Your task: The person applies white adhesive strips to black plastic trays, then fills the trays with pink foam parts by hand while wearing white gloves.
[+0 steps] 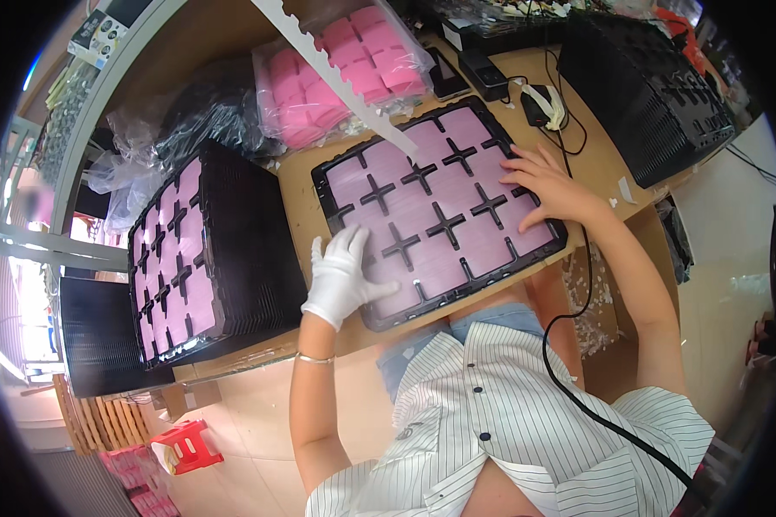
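A black tray [446,303] lies on the cardboard-covered bench in front of me, its cross-shaped dividers parting flat pink sheets [418,207]. My left hand [343,277], in a white glove, rests at the tray's near left corner with thumb and fingers apart. On the right side my bare right hand [553,187] spreads its fingers over the rim and the pink surface. Neither hand holds anything that I can see. From above, a white strip with a notched edge [332,76] slants down over the tray's far part; whether its lower end touches the tray I cannot tell.
To the left stands a tall stack of black trays [254,250], pink in the top one. Another black stack [642,103] is at the far right. Behind lie bagged pink foam pieces [345,73], a phone [444,73] and a black adapter [485,76]. A black cable [588,284] hangs past my right arm.
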Demonstrator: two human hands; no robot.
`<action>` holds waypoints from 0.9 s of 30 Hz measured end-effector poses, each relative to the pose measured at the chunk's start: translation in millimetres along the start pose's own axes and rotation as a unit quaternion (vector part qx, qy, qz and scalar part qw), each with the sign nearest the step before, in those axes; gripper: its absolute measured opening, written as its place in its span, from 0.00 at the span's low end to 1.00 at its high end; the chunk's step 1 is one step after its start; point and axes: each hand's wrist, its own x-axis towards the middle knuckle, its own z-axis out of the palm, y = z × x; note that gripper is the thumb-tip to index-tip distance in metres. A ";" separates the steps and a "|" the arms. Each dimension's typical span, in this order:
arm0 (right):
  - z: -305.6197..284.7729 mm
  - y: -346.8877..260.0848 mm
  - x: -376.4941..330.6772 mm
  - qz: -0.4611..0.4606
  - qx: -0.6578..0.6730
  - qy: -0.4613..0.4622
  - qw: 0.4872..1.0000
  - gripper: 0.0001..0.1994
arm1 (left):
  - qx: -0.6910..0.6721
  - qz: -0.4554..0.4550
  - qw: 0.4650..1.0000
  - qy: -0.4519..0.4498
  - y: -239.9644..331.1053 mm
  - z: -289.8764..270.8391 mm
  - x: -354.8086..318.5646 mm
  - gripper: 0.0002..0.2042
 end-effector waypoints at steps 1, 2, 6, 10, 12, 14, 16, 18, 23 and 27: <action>2.4 -2.2 3.3 0.020 0.011 0.026 0.999 0.46 | 0.011 -0.002 1.000 -0.019 2.5 1.0 0.6 0.51; 5.3 -0.8 -0.3 0.019 0.012 0.026 0.999 0.46 | 0.012 -0.003 1.000 -0.020 2.9 2.4 -4.8 0.51; 39.4 19.6 -30.2 0.091 0.340 0.200 0.915 0.37 | -0.485 -0.193 0.848 0.087 10.7 27.6 -40.9 0.45; 60.1 6.0 -30.5 0.148 0.488 0.306 0.804 0.32 | -0.230 -0.209 0.935 0.169 36.0 56.9 -66.2 0.37; 64.4 -3.0 -46.3 0.158 0.437 0.288 0.837 0.32 | -0.042 -0.257 0.950 0.175 58.6 71.4 -79.6 0.37; 64.9 -21.8 -55.4 0.171 0.357 0.261 0.880 0.32 | -0.082 -0.300 0.922 0.232 77.9 66.4 -103.7 0.37; 66.8 -43.5 -72.4 0.163 0.328 0.249 0.896 0.32 | -0.175 -0.370 0.872 0.267 97.6 81.8 -138.0 0.39; 71.4 -49.8 -89.0 0.179 0.348 0.254 0.884 0.31 | -0.335 -0.484 0.761 0.273 127.0 76.6 -157.0 0.37; 80.6 -41.9 -102.0 0.169 0.465 0.372 0.786 0.33 | -0.592 -0.403 0.687 0.123 151.6 21.9 -178.7 0.25; 82.1 -33.4 -116.3 0.187 0.568 0.465 0.653 0.35 | -0.571 -0.388 0.684 0.238 151.2 -60.4 -155.5 0.14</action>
